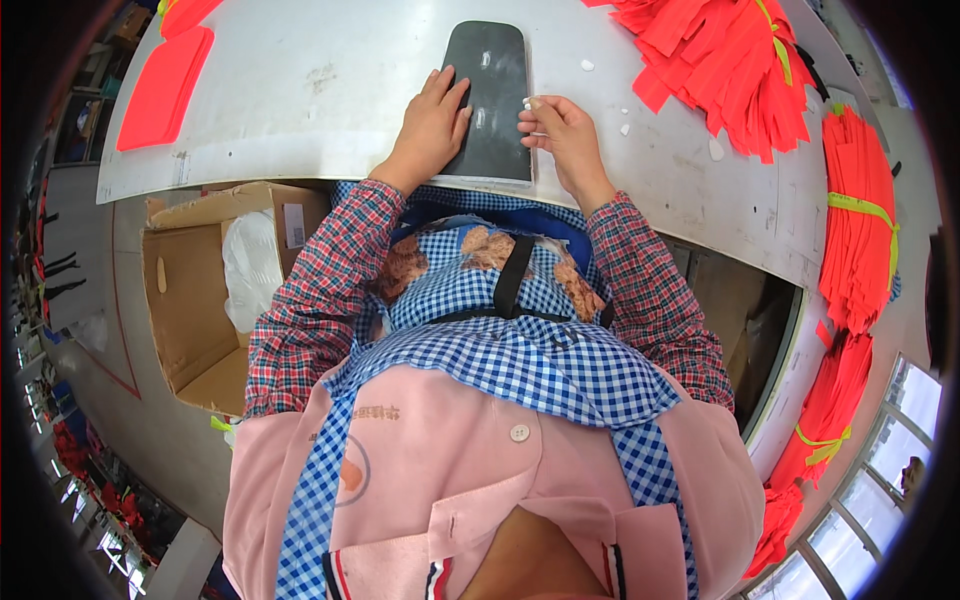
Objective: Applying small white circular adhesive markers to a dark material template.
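White tabletop (330, 90) fills the upper part of my view, scuffed and marked in places, its near edge bending with the lens. Below it on my left sits an open cardboard box (200, 300) with a clear plastic bag (250, 265) inside, standing on a pale floor. Windows show at the lower right, and what lies along the far left rim is too small for me to make out.

Counting what I can: one dark panel, one flat red sheet stack (165, 85) at the left of the table, one loose heap of red strips (725, 65) at the upper right, and at least three bundles of red strips (860, 215) tied with yellow-green bands down the right side. A few small white scraps (715, 148) lie on the table near the right hand.

The dark panel (490, 100) lies flat on the table just at its near edge, directly ahead of me. It is dark grey, smooth and slightly glossy, with rounded far corners and a straight near edge.

My left hand (432, 120) rests palm down on the panel's left side, fingers spread lightly and flat. My right hand (560, 130) is at the panel's right edge, fingertips pinched together on something small and white there; I cannot tell what it is.
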Available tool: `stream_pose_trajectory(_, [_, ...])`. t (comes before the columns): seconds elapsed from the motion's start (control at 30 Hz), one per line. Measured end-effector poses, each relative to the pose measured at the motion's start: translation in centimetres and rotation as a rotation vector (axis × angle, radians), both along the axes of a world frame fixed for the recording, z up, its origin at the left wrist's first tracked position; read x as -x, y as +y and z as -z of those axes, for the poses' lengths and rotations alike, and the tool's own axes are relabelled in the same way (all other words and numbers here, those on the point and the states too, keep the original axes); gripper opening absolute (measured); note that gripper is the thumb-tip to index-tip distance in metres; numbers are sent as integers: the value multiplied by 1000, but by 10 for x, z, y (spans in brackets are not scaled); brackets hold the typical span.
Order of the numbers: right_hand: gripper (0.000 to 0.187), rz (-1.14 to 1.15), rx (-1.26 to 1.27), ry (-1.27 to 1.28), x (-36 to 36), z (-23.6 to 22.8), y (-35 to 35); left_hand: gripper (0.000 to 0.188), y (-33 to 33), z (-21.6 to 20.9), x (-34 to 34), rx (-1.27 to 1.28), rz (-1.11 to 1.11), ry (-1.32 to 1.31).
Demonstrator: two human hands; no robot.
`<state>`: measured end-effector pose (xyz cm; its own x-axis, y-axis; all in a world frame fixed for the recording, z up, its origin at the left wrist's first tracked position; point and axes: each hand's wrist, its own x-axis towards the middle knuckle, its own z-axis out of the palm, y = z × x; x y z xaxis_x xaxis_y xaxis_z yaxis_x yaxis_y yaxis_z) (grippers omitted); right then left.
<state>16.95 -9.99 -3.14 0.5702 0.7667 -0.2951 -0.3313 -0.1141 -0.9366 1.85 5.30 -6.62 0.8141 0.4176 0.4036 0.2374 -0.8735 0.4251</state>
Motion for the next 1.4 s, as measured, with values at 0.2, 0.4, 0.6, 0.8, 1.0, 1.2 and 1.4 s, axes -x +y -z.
stream_pose_trajectory(0.2, [26,-26,-47,66,-3,2,1,42,0,4,-1,-15,-35,40])
stream_pose_trajectory(0.4, [25,-43,-29,114,-2,-1,3,42,-2,4,-1,-4,-44,57])
stream_pose_trajectory(0.6, [24,-37,-116,197,-1,-5,4,43,-4,3,-2,6,-58,70])
stream_pose_trajectory(0.8, [25,-77,-157,285,-4,-2,5,43,-5,3,-1,13,-60,60])
stream_pose_trajectory(1.0, [27,-168,-72,208,-1,-2,16,43,-5,4,-1,25,-63,55])
stream_pose_trajectory(1.2, [24,-163,87,-193,9,0,32,42,-7,2,-2,35,-72,48])
stream_pose_trajectory(1.4, [22,-183,150,-303,11,-1,38,41,-7,3,-1,-26,-66,-6])
